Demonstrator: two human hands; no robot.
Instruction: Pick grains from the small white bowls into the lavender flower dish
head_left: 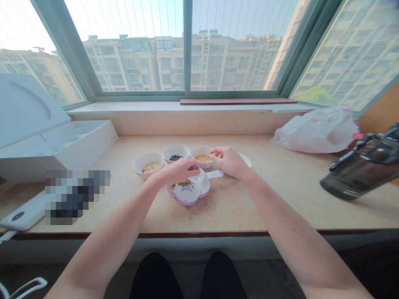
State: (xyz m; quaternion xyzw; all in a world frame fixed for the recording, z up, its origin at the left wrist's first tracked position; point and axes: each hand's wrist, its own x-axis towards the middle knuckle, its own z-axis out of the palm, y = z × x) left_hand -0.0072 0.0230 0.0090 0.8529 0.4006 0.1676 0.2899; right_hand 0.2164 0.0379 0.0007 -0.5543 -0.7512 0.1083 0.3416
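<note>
A purple-rimmed white dish (188,198) with a handle holds a small pile of mixed grains near the middle of the ledge. My left hand (183,167) hovers over its back edge, fingers curled together; whatever they hold is too small to make out. Behind it, a white bowl (200,150) contains yellow kernels, and my right hand (226,160) has its fingertips pinched at that bowl's right rim. A bowl of black beans (176,153) stands to its left. Farther left is a bowl with pale flakes (149,162). Part of a white round item (245,160) shows behind my right hand.
An open white box (84,143) stands at the left, with a white device (26,211) and a blurred dark object before it. On the right are a plastic bag (314,131) and a dark transparent jug (358,170). Windows line the back.
</note>
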